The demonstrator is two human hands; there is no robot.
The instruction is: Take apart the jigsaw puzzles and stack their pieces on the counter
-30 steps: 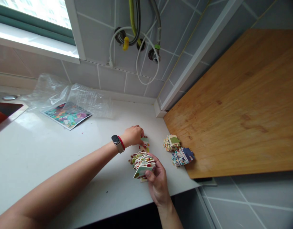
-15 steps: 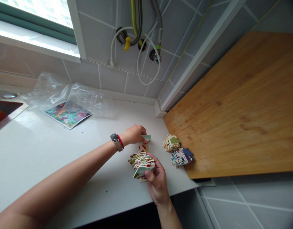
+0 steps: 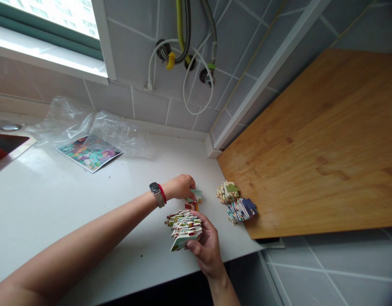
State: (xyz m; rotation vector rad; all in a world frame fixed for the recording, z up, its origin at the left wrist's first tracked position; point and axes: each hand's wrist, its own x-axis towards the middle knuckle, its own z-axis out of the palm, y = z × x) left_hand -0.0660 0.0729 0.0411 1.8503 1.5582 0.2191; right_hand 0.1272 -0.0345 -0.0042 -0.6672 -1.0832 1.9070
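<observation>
My right hand (image 3: 209,247) is closed around a thick stack of jigsaw puzzle pieces (image 3: 185,226), its thumb pressing on the near piece, which is pale green and white. Just beyond the stack, my left hand (image 3: 179,186), with a watch and red band at its wrist, pinches a pale green puzzle piece (image 3: 196,196). Below that piece, red and cream puzzle pieces (image 3: 191,206) show, partly hidden by the stack. Two more piles stand to the right: a beige and green pile (image 3: 228,191) and a dark blue pile (image 3: 242,211).
A wooden board (image 3: 311,148) rises at the right edge of the white counter (image 3: 126,216). Farther left lie a colourful picture sheet (image 3: 90,155) and crumpled clear plastic bags (image 3: 119,134). Hoses and a white cable (image 3: 185,87) hang on the tiled wall.
My right hand has shifted the stack left and toward me. My left hand has come slightly nearer too, still pinching the pale green piece.
</observation>
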